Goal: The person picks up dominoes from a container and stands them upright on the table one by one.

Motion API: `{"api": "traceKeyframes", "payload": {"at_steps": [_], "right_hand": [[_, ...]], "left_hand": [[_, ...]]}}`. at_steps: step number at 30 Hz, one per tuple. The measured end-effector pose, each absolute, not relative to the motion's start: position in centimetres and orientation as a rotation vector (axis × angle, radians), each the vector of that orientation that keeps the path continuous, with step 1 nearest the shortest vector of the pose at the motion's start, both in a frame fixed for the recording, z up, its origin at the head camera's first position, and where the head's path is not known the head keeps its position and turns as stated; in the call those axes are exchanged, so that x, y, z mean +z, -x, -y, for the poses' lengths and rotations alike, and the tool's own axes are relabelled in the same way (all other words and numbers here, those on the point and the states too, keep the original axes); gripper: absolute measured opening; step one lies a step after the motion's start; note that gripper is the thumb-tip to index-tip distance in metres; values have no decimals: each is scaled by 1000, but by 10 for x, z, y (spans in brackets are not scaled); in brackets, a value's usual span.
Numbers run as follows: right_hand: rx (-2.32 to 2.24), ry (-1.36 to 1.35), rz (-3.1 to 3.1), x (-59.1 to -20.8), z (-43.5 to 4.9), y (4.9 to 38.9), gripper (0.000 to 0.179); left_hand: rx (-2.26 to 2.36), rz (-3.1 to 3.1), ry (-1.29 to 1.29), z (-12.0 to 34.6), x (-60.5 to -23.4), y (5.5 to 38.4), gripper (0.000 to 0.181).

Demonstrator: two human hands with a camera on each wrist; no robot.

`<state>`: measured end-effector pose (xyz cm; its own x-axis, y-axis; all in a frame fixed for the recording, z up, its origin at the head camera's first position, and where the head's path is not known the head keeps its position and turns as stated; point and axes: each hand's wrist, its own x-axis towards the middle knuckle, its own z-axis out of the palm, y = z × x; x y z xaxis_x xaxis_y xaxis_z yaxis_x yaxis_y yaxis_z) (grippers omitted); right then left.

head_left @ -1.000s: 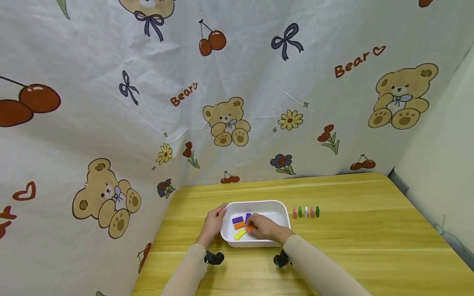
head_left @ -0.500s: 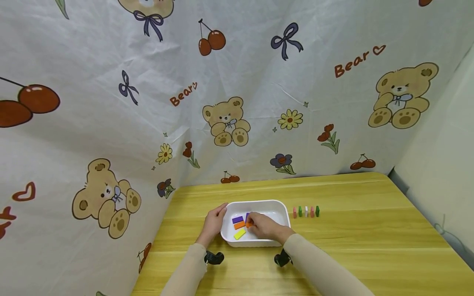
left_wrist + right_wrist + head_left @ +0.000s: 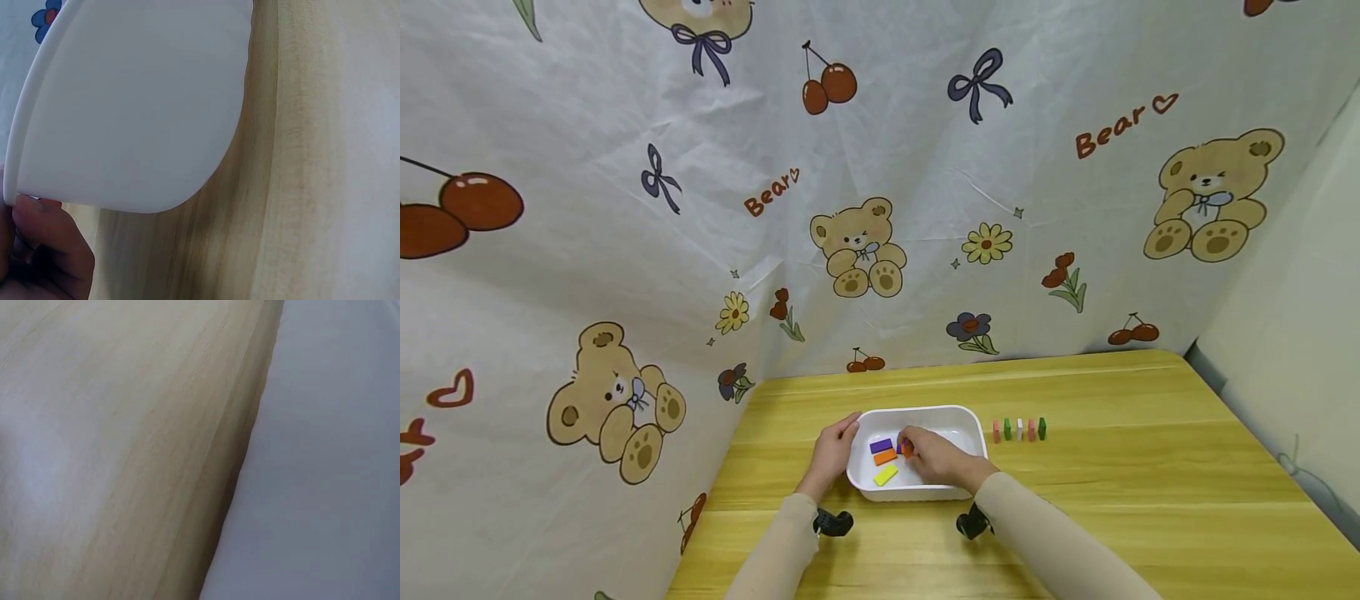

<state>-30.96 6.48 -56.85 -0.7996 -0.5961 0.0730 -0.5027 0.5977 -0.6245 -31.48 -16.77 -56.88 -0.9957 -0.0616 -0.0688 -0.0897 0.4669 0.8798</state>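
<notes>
My left hand grips the left end of a white plastic tray. In the left wrist view its thumb and fingers pinch the rim beside the tray wall. Inside the tray my right hand bends over, holding an orange block at its fingertips. A purple block shows right at those fingertips, partly hidden. Left of them lie another purple block, a second orange block and a yellow block. The right wrist view shows only the tray's outer wall and wood.
Just right of the tray, several small blocks stand upright in a row, from a pink block past a white block to a green block. The wooden table meets a bear-print cloth at its back.
The right hand's fingers have shifted slightly away from me, and the orange block has moved with them, up against the purple block. The left hand and the tray have stayed still.
</notes>
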Motion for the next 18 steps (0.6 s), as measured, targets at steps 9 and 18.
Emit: {"api": "traceKeyframes", "payload": {"at_steps": [9, 18], "right_hand": [[-971, 907, -2679, -561, -67, 308, 17], [-987, 905, -2690, -548, -70, 302, 16]], "left_hand": [[1602, -2680, 139, 166, -570, 317, 38], [1606, -2688, 123, 169, -574, 317, 38]]}}
